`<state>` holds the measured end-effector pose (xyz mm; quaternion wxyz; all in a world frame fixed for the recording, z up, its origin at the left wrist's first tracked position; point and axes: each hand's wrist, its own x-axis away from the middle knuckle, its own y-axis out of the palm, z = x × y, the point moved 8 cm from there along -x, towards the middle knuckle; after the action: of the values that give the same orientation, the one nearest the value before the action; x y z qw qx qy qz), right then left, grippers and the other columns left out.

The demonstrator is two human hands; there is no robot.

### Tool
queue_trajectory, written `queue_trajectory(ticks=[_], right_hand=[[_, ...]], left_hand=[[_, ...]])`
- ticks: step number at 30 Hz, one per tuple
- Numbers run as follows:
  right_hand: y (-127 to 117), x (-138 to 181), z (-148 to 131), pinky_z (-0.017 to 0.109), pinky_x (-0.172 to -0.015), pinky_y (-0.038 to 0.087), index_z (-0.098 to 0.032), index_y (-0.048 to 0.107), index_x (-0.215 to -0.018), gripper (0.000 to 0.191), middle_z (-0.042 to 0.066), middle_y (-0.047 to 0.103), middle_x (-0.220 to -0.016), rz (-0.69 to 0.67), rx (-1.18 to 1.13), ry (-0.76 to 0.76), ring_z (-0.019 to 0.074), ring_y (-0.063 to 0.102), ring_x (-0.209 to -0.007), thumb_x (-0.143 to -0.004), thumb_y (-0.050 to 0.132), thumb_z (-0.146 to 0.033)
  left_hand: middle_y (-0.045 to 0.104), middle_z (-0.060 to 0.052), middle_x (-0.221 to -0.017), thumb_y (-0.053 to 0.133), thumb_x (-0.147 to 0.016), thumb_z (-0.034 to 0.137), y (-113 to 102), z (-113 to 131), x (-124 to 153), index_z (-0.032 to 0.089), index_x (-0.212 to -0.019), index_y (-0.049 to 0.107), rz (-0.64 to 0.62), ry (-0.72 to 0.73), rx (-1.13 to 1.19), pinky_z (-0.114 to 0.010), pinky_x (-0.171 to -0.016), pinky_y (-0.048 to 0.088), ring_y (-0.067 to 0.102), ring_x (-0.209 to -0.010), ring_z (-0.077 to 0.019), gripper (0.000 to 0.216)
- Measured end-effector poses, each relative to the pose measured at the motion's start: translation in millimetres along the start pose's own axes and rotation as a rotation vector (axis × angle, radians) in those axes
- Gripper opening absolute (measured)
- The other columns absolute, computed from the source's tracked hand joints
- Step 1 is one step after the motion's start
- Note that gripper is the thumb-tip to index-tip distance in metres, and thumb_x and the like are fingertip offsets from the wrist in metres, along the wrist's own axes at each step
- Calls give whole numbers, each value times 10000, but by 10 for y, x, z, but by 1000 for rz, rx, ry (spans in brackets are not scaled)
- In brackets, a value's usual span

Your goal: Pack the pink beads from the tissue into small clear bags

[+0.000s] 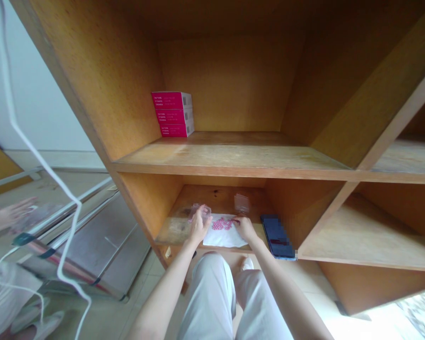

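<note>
I look down into a wooden shelf unit (pixel 233 165). On the lower shelf lies a white sheet (pixel 224 238) with a cluster of small pink pieces (pixel 222 224) on it. My left hand (pixel 199 225) is closed on a small clear plastic container (pixel 198 210) at the sheet's left edge. My right hand (pixel 244 228) rests at the sheet's right side, its fingertips pinched at the pink pieces. A second clear container (pixel 241 203) sits behind the sheet.
A dark phone (pixel 276 237) lies on the lower shelf right of my right hand. Pink boxes (pixel 173 114) are stacked at the back left of the upper shelf. Another person's hand (pixel 10 215) shows at far left, beside a white cable (pixel 38 165).
</note>
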<state>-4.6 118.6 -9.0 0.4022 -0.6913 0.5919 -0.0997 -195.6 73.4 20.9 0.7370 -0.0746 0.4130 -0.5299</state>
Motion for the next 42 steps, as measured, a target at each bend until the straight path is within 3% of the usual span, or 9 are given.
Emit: queue_trajectory(ticks=[7, 15, 18, 21, 25, 28, 35, 39, 42], right_hand=[[27, -4, 1, 243, -688, 413, -137, 683, -763, 257, 93, 664, -797, -17, 13, 6, 178, 592, -741, -731, 429, -117], [-124, -79, 70, 237, -639, 427, -129, 663, -725, 177, 88, 669, -750, 20, -114, 170, 176, 604, -704, -677, 495, -152], [-262, -185, -95, 240, -631, 442, -126, 648, -730, 164, 80, 667, -756, 99, -310, 180, 166, 603, -691, -670, 506, -183], [-361, -294, -454, 239, -612, 440, -129, 645, -742, 183, 68, 661, -736, 136, -399, 119, 153, 589, -662, -686, 521, -252], [-265, -381, -1005, 204, -543, 403, -136, 654, -728, 173, 41, 641, -670, -16, -337, -21, 114, 545, -573, -688, 541, -260], [-127, -400, -1189, 193, -509, 365, -146, 662, -697, 134, 19, 611, -589, -106, -162, -67, 101, 514, -525, -662, 567, -235], [118, -404, -1195, 193, -515, 340, -144, 669, -620, 158, 33, 621, -568, -273, 43, -89, 96, 504, -520, -674, 522, -166], [71, -361, -1265, 181, -503, 340, -132, 671, -649, 206, 17, 609, -566, -449, -133, -151, 85, 481, -520, -719, 510, -241], [-83, -372, -1193, 177, -455, 325, -136, 666, -762, 263, -9, 562, -528, -481, -330, -88, 68, 430, -460, -750, 488, -329]], left_hand=[[531, -95, -1025, 416, -808, 345, 20, 5, 7, 158, -1203, 305, 2, 38, -3, -355, -880, 369, 510, -963, -186, 451], [524, -114, -1028, 438, -803, 344, 34, 38, 25, 137, -1197, 302, -6, 99, -15, -374, -868, 378, 504, -962, -194, 465], [522, -115, -1021, 439, -802, 351, 52, 57, 38, 136, -1200, 295, -31, 109, -33, -384, -867, 377, 503, -957, -199, 475], [513, -123, -1033, 445, -797, 361, 79, 59, 49, 134, -1204, 280, -49, 118, -45, -395, -864, 377, 500, -963, -209, 494], [512, -128, -1037, 453, -790, 365, 107, 38, 59, 144, -1197, 272, -55, 130, -61, -409, -849, 383, 505, -968, -224, 498], [500, -141, -1077, 458, -784, 353, 109, 19, 60, 147, -1192, 276, -49, 129, -76, -407, -843, 389, 495, -1004, -233, 491], [484, -174, -1146, 462, -776, 345, 133, 2, 63, 137, -1211, 277, -71, 126, -100, -414, -860, 378, 474, -1069, -247, 516], [491, -166, -1131, 460, -778, 360, 120, 14, 65, 135, -1200, 296, -60, 116, -91, -415, -853, 385, 487, -1046, -247, 506], [504, -157, -1100, 453, -785, 364, 105, 39, 63, 135, -1191, 305, -60, 109, -82, -411, -840, 395, 502, -1009, -240, 489]])
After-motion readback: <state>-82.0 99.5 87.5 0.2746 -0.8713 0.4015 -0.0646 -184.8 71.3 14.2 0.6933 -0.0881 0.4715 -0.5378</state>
